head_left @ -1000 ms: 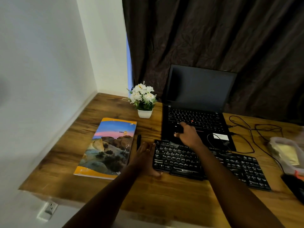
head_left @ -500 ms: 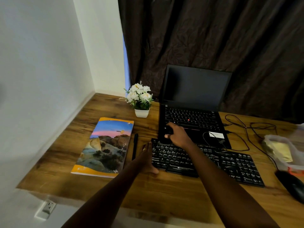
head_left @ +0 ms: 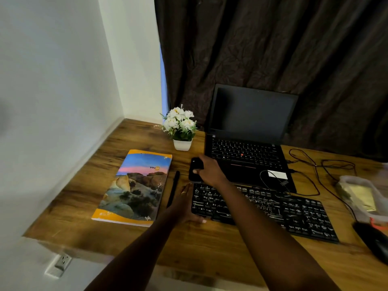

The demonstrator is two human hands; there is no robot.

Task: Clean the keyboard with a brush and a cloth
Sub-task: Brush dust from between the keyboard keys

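A black external keyboard point(head_left: 273, 208) lies on the wooden desk point(head_left: 210, 244) in front of an open laptop point(head_left: 247, 156). My left hand point(head_left: 184, 202) rests against the keyboard's left end, fingers straight along its side and thumb at its front corner. My right hand point(head_left: 210, 171) grips a small flat black object point(head_left: 195, 168), maybe a phone, just left of the laptop's front corner, above the keyboard's far left corner. I see no brush or cloth that I can identify.
A black pen point(head_left: 173, 191) and a colourful book point(head_left: 134, 187) lie left of my left hand. A white flower pot point(head_left: 182, 131) stands behind them. Black cables point(head_left: 315, 171), a plastic bag point(head_left: 361, 194) and a dark mouse point(head_left: 375, 240) sit at the right.
My right hand has carried the black object leftward, off the laptop's palm rest to beside the laptop's left edge. My left hand has stayed at the keyboard's left end.
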